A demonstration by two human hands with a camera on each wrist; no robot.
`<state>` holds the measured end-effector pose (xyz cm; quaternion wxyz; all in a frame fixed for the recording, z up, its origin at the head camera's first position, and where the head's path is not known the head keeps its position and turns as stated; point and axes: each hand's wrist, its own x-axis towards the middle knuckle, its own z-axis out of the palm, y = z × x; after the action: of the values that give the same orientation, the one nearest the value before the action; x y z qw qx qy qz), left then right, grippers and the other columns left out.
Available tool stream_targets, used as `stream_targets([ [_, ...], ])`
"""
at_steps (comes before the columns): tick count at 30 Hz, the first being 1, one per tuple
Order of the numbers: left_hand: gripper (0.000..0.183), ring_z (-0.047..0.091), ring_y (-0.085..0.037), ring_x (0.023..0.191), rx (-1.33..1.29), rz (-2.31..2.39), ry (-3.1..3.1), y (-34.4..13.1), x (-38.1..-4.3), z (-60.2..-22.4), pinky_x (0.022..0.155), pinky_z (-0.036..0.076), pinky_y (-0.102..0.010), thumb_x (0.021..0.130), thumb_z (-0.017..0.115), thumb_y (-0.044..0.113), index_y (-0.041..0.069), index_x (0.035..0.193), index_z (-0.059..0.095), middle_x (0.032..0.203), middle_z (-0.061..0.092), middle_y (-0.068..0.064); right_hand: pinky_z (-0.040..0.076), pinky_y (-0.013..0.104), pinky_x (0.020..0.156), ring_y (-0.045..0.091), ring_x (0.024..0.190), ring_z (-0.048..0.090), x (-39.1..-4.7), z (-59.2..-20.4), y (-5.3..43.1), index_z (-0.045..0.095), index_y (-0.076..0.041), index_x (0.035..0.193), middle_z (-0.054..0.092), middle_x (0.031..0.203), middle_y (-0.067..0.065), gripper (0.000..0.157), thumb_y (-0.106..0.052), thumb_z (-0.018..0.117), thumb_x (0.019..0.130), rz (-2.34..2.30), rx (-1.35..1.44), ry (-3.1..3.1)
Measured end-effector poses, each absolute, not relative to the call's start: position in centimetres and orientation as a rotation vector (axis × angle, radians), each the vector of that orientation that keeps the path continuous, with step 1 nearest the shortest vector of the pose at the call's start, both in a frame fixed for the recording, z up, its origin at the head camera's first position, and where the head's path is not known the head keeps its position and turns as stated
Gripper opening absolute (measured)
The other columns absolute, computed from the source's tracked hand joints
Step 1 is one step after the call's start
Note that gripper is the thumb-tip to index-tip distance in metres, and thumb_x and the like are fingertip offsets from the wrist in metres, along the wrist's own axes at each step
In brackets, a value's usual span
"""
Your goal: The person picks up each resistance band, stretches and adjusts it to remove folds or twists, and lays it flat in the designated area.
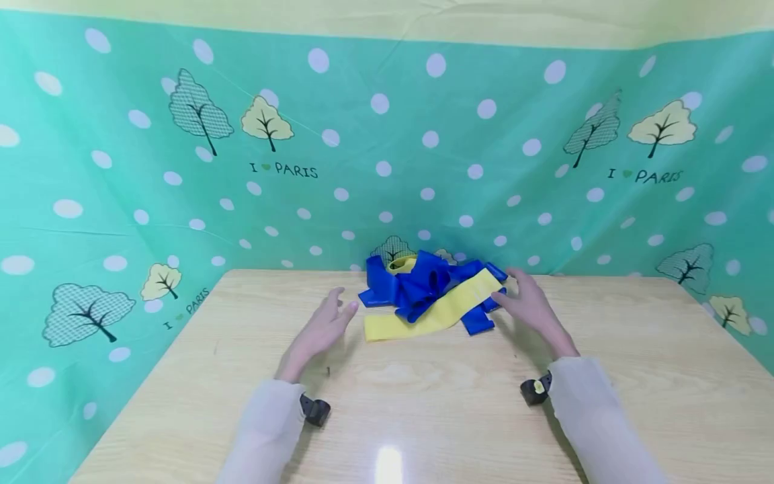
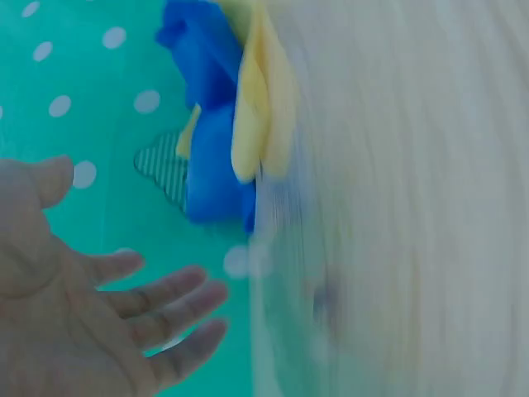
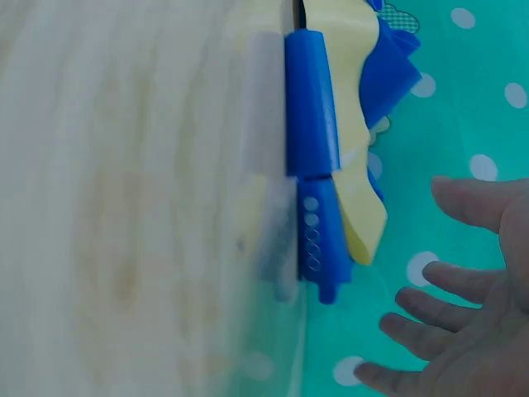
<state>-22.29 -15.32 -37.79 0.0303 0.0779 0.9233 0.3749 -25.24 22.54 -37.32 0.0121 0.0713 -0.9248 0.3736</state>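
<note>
Ribbon [image 1: 417, 289] — one blue-yellow heap — lies between two spread hands [image 1: 322, 327] [image 1: 532, 306], seemingly touching neither.

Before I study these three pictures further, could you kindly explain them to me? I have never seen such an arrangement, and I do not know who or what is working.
There is no machine here: you see a person's left hand and right hand, both bare. The wide picture comes from a camera worn on the head, looking forward and down. The two smaller ones come from wrist cameras, probably the small black devices at the cuffs; each shows its own hand from close by.

On the wooden table lies a loose heap of blue bands and yellow bands, before a green dotted cloth. The hands are open on either side of the heap, and neither holds anything.
</note>
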Motion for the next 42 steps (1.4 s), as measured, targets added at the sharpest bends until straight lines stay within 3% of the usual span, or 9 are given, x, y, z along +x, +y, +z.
stream_targets([
  [7,0.060,0.047,-0.044,0.124,-0.005,1.238,2.715,-13.3,-22.9,-38.0,0.102,0.039,-0.053,0.099,0.043,0.035,-0.012,0.137,0.034,0.135,0.045,-0.034,0.033,0.059,0.105,0.049,0.133,0.031,-26.8,-37.9,21.4,0.020,0.008,0.146,0.028,0.147,0.032,0.066,-0.023,0.052,0.097,1.268,0.105,-2.932],
  [10,0.038,0.062,-0.030,0.080,-0.051,1.201,2.725,-12.3,-23.2,-38.5,0.072,0.051,-0.036,0.094,0.053,0.028,-0.010,0.092,0.058,0.089,0.063,-0.023,0.036,0.055,0.104,0.047,0.130,0.035,-27.8,-38.2,21.3,0.019,0.010,0.146,0.031,0.145,0.033,0.067,-0.022,0.051,0.096,1.299,0.007,-2.934],
  [12,0.035,0.046,-0.016,0.052,-0.058,1.220,2.717,-11.8,-23.3,-38.7,0.049,0.039,-0.026,0.089,0.058,0.022,0.002,0.061,0.049,0.057,0.049,-0.005,0.039,0.053,0.102,0.047,0.127,0.040,-28.1,-38.4,21.4,0.022,0.011,0.144,0.036,0.141,0.033,0.065,-0.021,0.051,0.095,1.309,-0.061,-2.915],
  [15,0.047,0.023,-0.007,0.043,-0.072,1.270,2.693,-11.1,-23.3,-38.8,0.042,0.020,-0.021,0.084,0.062,0.012,0.016,0.050,0.030,0.047,0.024,0.008,0.048,0.047,0.091,0.042,0.113,0.050,-28.1,-38.5,21.4,0.035,0.013,0.138,0.046,0.129,0.032,0.057,-0.018,0.053,0.093,1.289,-0.135,-2.861],
  [20,0.023,0.038,-0.011,0.055,-0.134,1.285,2.730,-10.9,-23.1,-38.9,0.048,0.031,-0.021,0.082,0.064,0.006,0.008,0.066,0.048,0.062,0.040,0.002,0.047,0.030,0.067,0.029,0.084,0.056,-27.8,-38.9,21.1,0.056,0.012,0.119,0.060,0.105,0.026,0.038,-0.013,0.056,0.090,1.211,-0.157,-2.756],
  [22,0.011,0.045,-0.014,0.063,-0.153,1.306,2.743,-11.0,-23.1,-38.8,0.053,0.036,-0.022,0.083,0.065,0.006,0.003,0.081,0.054,0.072,0.050,-0.003,0.043,0.028,0.064,0.027,0.080,0.055,-27.8,-38.9,20.9,0.061,0.010,0.113,0.062,0.099,0.024,0.033,-0.012,0.057,0.089,1.186,-0.147,-2.706],
  [26,0.017,0.051,-0.017,0.067,-0.171,1.383,2.703,-11.4,-23.3,-38.8,0.056,0.040,-0.024,0.087,0.063,0.006,-0.003,0.098,0.053,0.082,0.057,-0.011,0.039,0.028,0.066,0.027,0.082,0.054,-27.8,-38.5,20.5,0.066,0.007,0.106,0.063,0.097,0.021,0.029,-0.013,0.059,0.087,1.169,-0.169,-2.631],
  [35,0.023,0.058,-0.018,0.065,-0.189,1.611,2.575,-12.5,-23.6,-38.7,0.058,0.052,-0.028,0.090,0.059,0.006,0.000,0.111,0.050,0.094,0.063,-0.018,0.050,0.027,0.070,0.015,0.078,0.059,-26.3,-36.6,20.7,0.059,0.009,0.118,0.064,0.093,0.012,0.037,-0.015,0.060,0.089,1.445,-0.245,-2.650],
  [42,0.041,0.057,-0.022,0.083,-0.131,1.727,2.497,-13.7,-23.2,-38.0,0.070,0.056,-0.034,0.084,0.049,-0.006,-0.004,0.125,0.043,0.102,0.056,-0.019,0.056,0.026,0.074,0.005,0.069,0.062,-24.9,-36.3,20.8,0.044,0.014,0.130,0.061,0.085,0.002,0.046,-0.009,0.054,0.092,1.746,-0.244,-2.625],
])
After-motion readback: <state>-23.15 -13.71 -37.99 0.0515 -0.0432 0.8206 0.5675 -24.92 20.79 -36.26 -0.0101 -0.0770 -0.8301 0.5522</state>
